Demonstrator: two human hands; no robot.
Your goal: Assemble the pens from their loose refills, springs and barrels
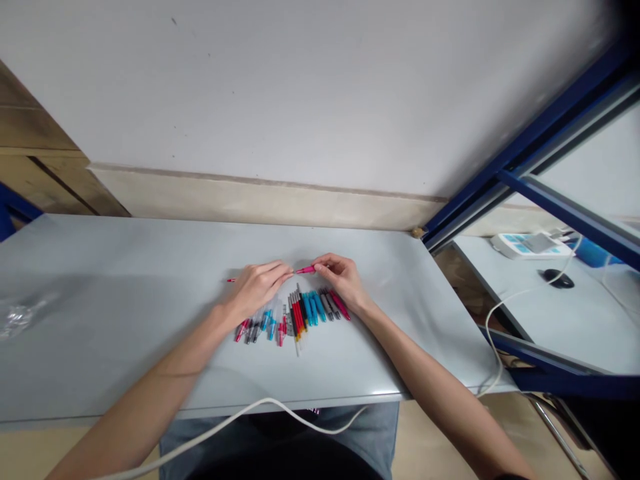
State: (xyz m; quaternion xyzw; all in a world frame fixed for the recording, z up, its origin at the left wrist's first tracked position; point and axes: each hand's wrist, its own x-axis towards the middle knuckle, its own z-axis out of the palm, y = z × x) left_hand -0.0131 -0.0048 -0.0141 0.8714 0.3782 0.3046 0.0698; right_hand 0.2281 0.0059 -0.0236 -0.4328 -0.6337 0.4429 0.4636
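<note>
My left hand (257,287) and my right hand (345,280) meet above a pale grey table (125,300). Between their fingertips they hold a thin pink pen (305,270): the right fingers pinch its pink end, and the left hand closes over the rest, with a red tip sticking out at the left (230,280). Just below the hands lies a row of several pens and pen parts (295,313) in pink, blue, red, black and grey, side by side on the table.
A crumpled clear plastic wrapper (17,317) lies at the table's left. A white cable (240,417) runs along the near edge. To the right, a blue metal frame (525,160) and a second table with a white device (530,245) and a black object (557,277).
</note>
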